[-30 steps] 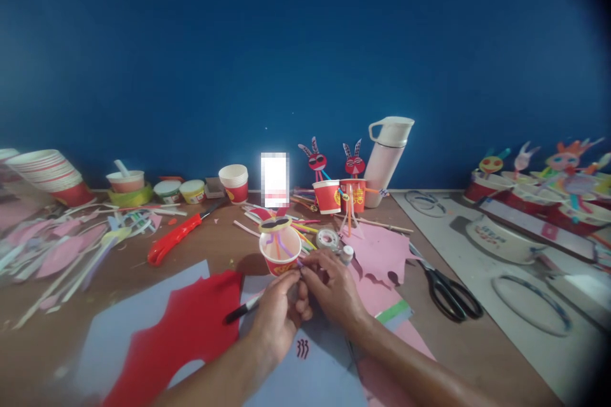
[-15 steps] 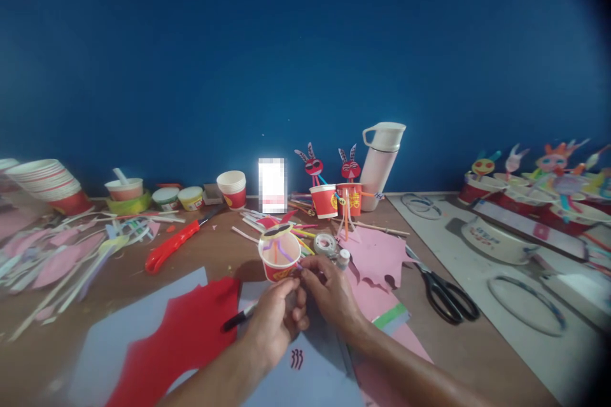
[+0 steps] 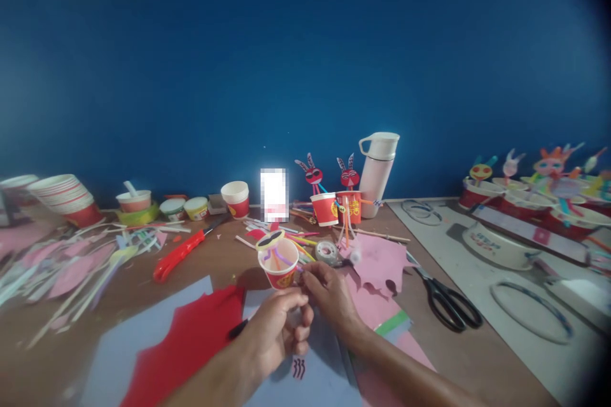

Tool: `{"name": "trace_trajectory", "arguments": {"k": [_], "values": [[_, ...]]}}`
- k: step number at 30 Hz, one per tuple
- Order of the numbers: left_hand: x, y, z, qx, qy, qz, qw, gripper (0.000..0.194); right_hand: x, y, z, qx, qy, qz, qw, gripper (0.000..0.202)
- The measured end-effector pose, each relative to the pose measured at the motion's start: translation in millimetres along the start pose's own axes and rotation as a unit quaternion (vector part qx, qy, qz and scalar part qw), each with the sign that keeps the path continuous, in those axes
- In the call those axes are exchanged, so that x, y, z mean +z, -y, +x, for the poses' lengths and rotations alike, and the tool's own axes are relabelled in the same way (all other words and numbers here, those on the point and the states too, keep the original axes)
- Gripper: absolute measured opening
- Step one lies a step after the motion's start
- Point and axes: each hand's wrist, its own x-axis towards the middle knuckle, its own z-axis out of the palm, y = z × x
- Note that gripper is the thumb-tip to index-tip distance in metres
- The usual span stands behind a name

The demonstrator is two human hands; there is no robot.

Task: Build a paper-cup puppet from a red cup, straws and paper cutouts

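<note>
A red and white paper cup (image 3: 280,276) stands in front of my hands. A small yellow and red paper figure (image 3: 270,241) with thin purple and orange strips leans over its rim. My right hand (image 3: 329,292) is closed in a pinch on the end of a purple strip (image 3: 299,268) beside the cup. Just below, my left hand (image 3: 281,324) has its fingers curled, thumb and forefinger close to the right fingertips; what it grips I cannot make out. Under the left hand, a white sheet (image 3: 315,375) bears a small piece with dark wavy lines (image 3: 298,367). A black marker (image 3: 237,329) is partly hidden.
Red paper (image 3: 191,337) lies at left, pink paper (image 3: 382,261) and black scissors (image 3: 451,302) at right. Behind are a tape roll (image 3: 327,252), a red-handled cutter (image 3: 179,255), stacked cups (image 3: 235,199) and a white flask (image 3: 379,168). Several cup figures (image 3: 482,191) stand far right.
The view has tilted up slightly, so everything sits lower. The paper figure has shifted a little left on the cup. Both hands stay together, the left thumb nearer the right fingers.
</note>
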Motion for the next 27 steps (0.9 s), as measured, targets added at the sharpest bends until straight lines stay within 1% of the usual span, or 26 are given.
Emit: {"name": "trace_trajectory", "arguments": {"k": [1,3,5,7,9,11,13,15,18,23,27], "values": [[-2.2,-1.7,-4.8,0.002,0.007,0.014,1.0,0.005,1.4,-0.7,-0.2,0.0,0.0,0.002,1.0,0.016],[-9.8,-5.4,-15.0,0.011,0.016,0.044,0.999,0.015,3.7,-2.7,-0.7,0.0,-0.002,0.008,1.0,0.016],[-21.8,-9.2,-24.4,0.031,0.02,0.071,0.997,0.021,5.1,-4.8,-1.2,0.003,-0.002,0.017,1.0,0.017],[-37.1,-13.7,-31.6,0.063,0.009,0.096,0.993,0.021,5.7,-6.1,-1.6,0.008,-0.003,0.03,1.0,0.018],[-53.0,-19.1,-35.5,0.117,-0.015,0.126,0.985,0.018,5.9,-6.0,-1.7,0.013,-0.005,0.044,0.999,0.021],[-66.6,-25.0,-35.9,0.16,-0.032,0.133,0.978,0.017,5.9,-4.3,-1.7,0.017,-0.006,0.059,0.998,0.022],[-76.0,-30.5,-33.0,0.197,-0.047,0.137,0.97,0.015,5.9,-1.5,-1.8,0.02,-0.006,0.072,0.997,0.024],[-81.4,-34.4,-27.6,0.225,-0.065,0.147,0.961,0.014,6.0,1.1,-1.9,0.023,-0.009,0.084,0.996,0.025],[-86.1,-36.0,-17.2,0.246,-0.088,0.162,0.952,0.018,6.3,1.5,-1.5,0.028,-0.012,0.103,0.994,0.028],[-92.0,-33.3,-6.8,0.252,-0.097,0.182,0.945,0.026,5.8,-6.1,2.8,0.032,0.001,0.137,0.99,0.034],[-91.3,-32.5,-6.5,0.25,-0.104,0.199,0.942,0.029,3.9,-9.1,6.5,0.03,0.0,0.133,0.991,0.026]]}}
